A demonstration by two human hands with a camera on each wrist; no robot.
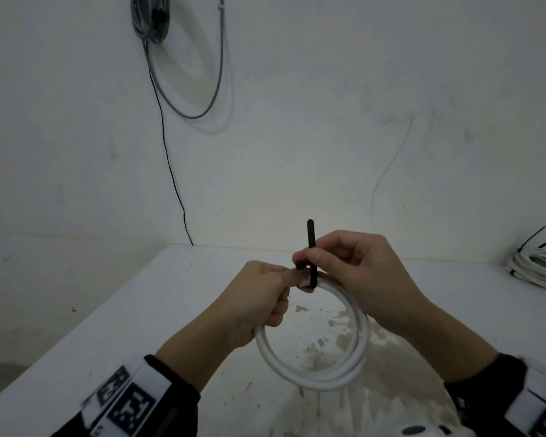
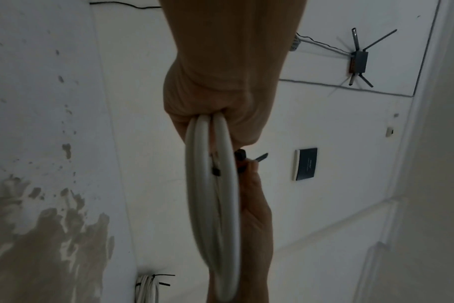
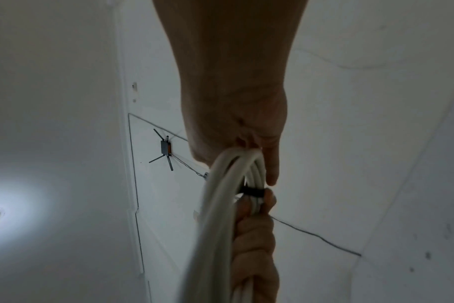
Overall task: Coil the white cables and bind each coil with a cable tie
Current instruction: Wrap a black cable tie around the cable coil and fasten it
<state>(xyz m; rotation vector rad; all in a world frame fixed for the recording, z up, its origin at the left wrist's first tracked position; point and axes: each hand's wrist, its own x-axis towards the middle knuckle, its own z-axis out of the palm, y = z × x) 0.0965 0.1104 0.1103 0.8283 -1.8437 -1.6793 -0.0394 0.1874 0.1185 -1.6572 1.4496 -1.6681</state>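
Above a stained white table [image 1: 158, 310], the left hand [image 1: 259, 298] is gripping a white cable coil [image 1: 316, 367] while the right hand [image 1: 353, 272] is pinching its black cable tie [image 1: 311, 247] (tail pointing up).

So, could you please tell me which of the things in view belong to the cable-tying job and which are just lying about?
Part of the job:
- white cable coil, held by the left hand
- black cable tie, pinched by the right hand
- finished tied coils at the table's right edge

Just about:
- grey cable bundle hanging on the wall
- router mounted on the wall
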